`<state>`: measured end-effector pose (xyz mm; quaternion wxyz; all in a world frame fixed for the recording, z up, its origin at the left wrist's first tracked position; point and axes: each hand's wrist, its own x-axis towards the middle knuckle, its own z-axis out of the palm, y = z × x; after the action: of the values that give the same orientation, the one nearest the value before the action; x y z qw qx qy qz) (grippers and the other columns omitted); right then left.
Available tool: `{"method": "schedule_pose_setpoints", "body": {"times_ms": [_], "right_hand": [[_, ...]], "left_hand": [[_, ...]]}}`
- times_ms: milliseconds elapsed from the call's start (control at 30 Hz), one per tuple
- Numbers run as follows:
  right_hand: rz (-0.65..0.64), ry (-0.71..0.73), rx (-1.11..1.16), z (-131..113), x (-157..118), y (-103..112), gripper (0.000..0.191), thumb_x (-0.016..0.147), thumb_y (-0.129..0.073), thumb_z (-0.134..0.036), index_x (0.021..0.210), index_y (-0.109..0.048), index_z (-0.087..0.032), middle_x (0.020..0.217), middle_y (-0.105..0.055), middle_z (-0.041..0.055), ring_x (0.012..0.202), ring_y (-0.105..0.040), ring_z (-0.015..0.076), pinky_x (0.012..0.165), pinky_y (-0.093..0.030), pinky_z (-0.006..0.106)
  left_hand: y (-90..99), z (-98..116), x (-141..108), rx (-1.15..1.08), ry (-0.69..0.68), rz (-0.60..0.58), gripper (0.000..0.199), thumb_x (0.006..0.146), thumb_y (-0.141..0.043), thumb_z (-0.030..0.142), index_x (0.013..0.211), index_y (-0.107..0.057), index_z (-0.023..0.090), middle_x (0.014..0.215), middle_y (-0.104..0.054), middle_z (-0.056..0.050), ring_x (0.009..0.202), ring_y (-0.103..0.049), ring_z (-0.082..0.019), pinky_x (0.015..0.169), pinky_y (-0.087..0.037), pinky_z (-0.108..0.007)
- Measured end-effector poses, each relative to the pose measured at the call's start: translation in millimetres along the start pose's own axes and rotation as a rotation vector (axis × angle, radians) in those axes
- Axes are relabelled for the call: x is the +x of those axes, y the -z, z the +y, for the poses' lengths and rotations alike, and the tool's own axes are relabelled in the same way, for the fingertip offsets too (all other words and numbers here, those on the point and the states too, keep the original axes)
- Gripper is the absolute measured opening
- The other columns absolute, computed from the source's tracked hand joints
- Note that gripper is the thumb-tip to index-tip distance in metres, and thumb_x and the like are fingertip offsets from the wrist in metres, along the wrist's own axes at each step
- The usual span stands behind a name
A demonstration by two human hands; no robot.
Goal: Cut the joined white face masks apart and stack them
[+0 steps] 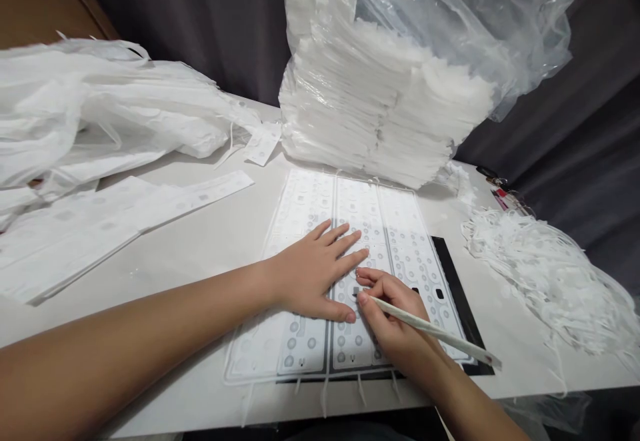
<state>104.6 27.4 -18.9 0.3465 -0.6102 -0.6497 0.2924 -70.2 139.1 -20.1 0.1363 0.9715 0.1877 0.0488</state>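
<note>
Mid-sheet, and the near strips are still hanging on

Down at the front edge of the tabletop (200, 394), thin white strips (324, 394) dangle from the printed sheet (383, 241), so I'd call its border unfinished. The sheet lies flat before the person, partly over a black board (466, 318). The left hand (315, 271) is pressed on it, palm down, fingers fanned, gripping nothing. And here's the right hand (395, 291), fingers curled, pinching a slender white stick (445, 336) like a pen! Its tip meets a grey square; whether it touches, I can't tell, nor what sort of point it has.

Two dark openings (439, 294) sit cleanly to the right, so that part looks done to me; the middle is covered by hands and forearms.

Off to the right, a big tangle of white strips (555, 281): plenty already stripped away, I'd judge. Over left, flat white sheets (110, 228), then a loose white heap (125, 108), cut off by my view. Behind, a tall bagged stack (370, 108); finished or waiting, no telling. Dark curtain (215, 14) beyond.
</note>
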Motion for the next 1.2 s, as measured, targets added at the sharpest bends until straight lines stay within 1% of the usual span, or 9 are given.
{"method": "schedule_pose_setpoints", "body": {"times_ms": [200, 333, 400, 467, 600, 700, 800, 1000, 1200], "right_hand": [[0.027, 0.301, -0.307, 8, -9, -12, 0.018, 0.092, -0.042, -0.019, 0.080, -0.055, -0.020, 0.113, -0.067, 0.0150, 0.120, -0.056, 0.0272, 0.094, -0.050, 0.042], [0.275, 0.095, -0.429, 25, -6, 34, 0.025, 0.094, -0.035, -0.027, 0.105, -0.057, -0.020, 0.120, -0.064, 0.0161, 0.102, -0.066, 0.0289, 0.079, -0.056, 0.045], [0.460, -0.005, -0.578, 29, -4, 64, 0.018, 0.090, -0.045, -0.032, 0.093, -0.058, -0.021, 0.128, -0.059, 0.0159, 0.107, -0.063, 0.0331, 0.085, -0.053, 0.050], [0.497, -0.013, -0.595, 24, -3, 80, 0.017, 0.086, -0.050, -0.034, 0.077, -0.055, -0.021, 0.132, -0.056, 0.0162, 0.115, -0.057, 0.0372, 0.089, -0.049, 0.054], [0.215, 0.013, -0.147, -6, 3, 60, 0.020, 0.086, -0.054, -0.033, 0.070, -0.053, -0.022, 0.127, -0.061, 0.0106, 0.112, -0.060, 0.0291, 0.087, -0.052, 0.044], [-0.050, 0.008, 0.213, -24, 16, 24, 0.021, 0.087, -0.054, -0.029, 0.068, -0.048, -0.021, 0.117, -0.063, 0.0098, 0.100, -0.065, 0.0223, 0.083, -0.053, 0.037], [-0.152, 0.022, 0.255, -27, 28, -2, 0.023, 0.086, -0.053, -0.025, 0.065, -0.045, -0.021, 0.102, -0.064, 0.0066, 0.093, -0.063, 0.0193, 0.081, -0.051, 0.036], [-0.234, 0.105, 0.128, -19, 30, -15, 0.022, 0.083, -0.054, -0.019, 0.063, -0.046, -0.021, 0.092, -0.059, 0.0037, 0.088, -0.059, 0.0178, 0.076, -0.047, 0.032], [-0.253, 0.075, 0.117, -20, 27, -15, 0.022, 0.084, -0.055, -0.021, 0.064, -0.047, -0.021, 0.095, -0.058, 0.0034, 0.090, -0.059, 0.0176, 0.078, -0.045, 0.032]], "left_hand": [[-1.2, -2, -3, -0.013, -0.009, 0.015, 0.096, 0.077, -0.044, 0.078, 0.147, -0.031, 0.015, 0.153, -0.021, -0.018, 0.141, -0.015, -0.042, 0.112, -0.009, -0.059], [-0.5, -2, -3, -0.041, -0.001, 0.000, 0.100, 0.075, -0.040, 0.083, 0.149, -0.027, 0.017, 0.154, -0.017, -0.017, 0.141, -0.012, -0.042, 0.113, -0.006, -0.059], [-1.2, 1, -2, -0.048, 0.007, -0.019, 0.100, 0.075, -0.038, 0.083, 0.149, -0.026, 0.017, 0.155, -0.014, -0.017, 0.142, -0.010, -0.041, 0.113, -0.004, -0.059], [-2.0, 6, 0, -0.050, 0.026, -0.033, 0.101, 0.076, -0.037, 0.083, 0.149, -0.025, 0.016, 0.155, -0.013, -0.018, 0.142, -0.008, -0.042, 0.112, -0.003, -0.061], [4.3, 4, 4, -0.084, 0.013, -0.044, 0.100, 0.077, -0.043, 0.080, 0.149, -0.024, 0.014, 0.154, -0.019, -0.019, 0.141, -0.012, -0.044, 0.110, -0.011, -0.063], [19.3, -16, 3, -0.134, -0.035, -0.030, 0.067, 0.089, -0.046, 0.057, 0.141, -0.040, 0.016, 0.144, -0.043, -0.014, 0.136, -0.033, -0.035, 0.111, -0.025, -0.054], [33.6, -40, 0, -0.115, -0.001, -0.008, 0.045, 0.091, -0.043, 0.036, 0.132, -0.052, 0.019, 0.139, -0.051, -0.009, 0.134, -0.038, -0.028, 0.112, -0.024, -0.049], [35.0, -48, -5, -0.121, 0.015, -0.181, 0.087, 0.074, -0.059, 0.064, 0.146, -0.033, 0.021, 0.155, -0.022, -0.010, 0.142, -0.015, -0.037, 0.114, -0.004, -0.057], [30.6, -47, -5, -0.106, 0.002, -0.175, 0.095, 0.071, -0.058, 0.071, 0.147, -0.030, 0.021, 0.156, -0.020, -0.009, 0.143, -0.011, -0.037, 0.114, -0.001, -0.057]]}}
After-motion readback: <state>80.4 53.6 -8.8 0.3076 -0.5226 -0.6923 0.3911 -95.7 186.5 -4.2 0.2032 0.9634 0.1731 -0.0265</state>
